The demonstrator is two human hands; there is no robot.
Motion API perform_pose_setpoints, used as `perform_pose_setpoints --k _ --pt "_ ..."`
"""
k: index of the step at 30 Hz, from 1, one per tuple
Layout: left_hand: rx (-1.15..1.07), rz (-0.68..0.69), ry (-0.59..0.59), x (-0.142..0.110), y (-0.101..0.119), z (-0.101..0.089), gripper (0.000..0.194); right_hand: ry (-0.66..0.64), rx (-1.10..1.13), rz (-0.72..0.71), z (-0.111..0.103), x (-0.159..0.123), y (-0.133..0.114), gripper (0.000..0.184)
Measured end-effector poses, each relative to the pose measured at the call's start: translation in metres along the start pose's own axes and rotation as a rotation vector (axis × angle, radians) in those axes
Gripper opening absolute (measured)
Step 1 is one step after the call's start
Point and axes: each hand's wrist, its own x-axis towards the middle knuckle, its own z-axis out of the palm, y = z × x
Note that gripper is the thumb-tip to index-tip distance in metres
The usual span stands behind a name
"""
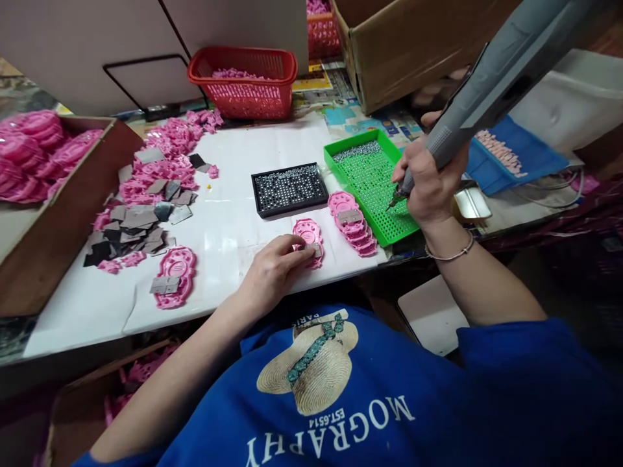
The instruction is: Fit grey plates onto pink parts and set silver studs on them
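Observation:
My left hand (273, 271) rests on the white table (228, 214), fingers pinched on a pink plastic part (308, 237) that carries a small grey plate. My right hand (429, 180) is wrapped round a grey electric screwdriver (491, 84), whose tip points down at the green screw tray (374, 188). A row of finished pink parts (353, 224) lies between the two hands, beside the green tray. A black tray of small screws (289, 188) sits just beyond my left hand.
A heap of pink parts and grey plates (146, 201) covers the left of the table; one pink part (174, 275) lies nearer. A red basket (243, 81), cardboard boxes (43, 214) (409, 45) and a blue tray (511, 155) ring the table.

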Motion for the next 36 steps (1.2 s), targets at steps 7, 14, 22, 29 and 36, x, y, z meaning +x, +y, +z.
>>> perform_pose_setpoints --k 7,14,22,29,36 --pt "-0.004 -0.001 0.001 0.001 0.001 -0.001 0.017 -0.006 0.0 0.042 -0.002 -0.004 0.009 0.04" --pt "-0.053 -0.028 -0.03 0.0 0.001 -0.005 0.02 0.018 0.042 0.008 0.0 -0.003 0.007 0.044" --pt "-0.17 -0.098 -0.007 -0.006 -0.001 -0.009 0.027 0.061 0.171 -0.134 0.014 0.007 -0.029 0.027" --pt "-0.191 -0.104 0.079 -0.01 -0.006 -0.001 0.022 -0.061 0.13 -0.045 0.041 -0.024 -0.073 0.021" --pt "-0.164 -0.066 0.076 -0.01 -0.005 -0.002 0.018 -0.019 0.08 -0.063 0.036 -0.013 -0.046 0.04"
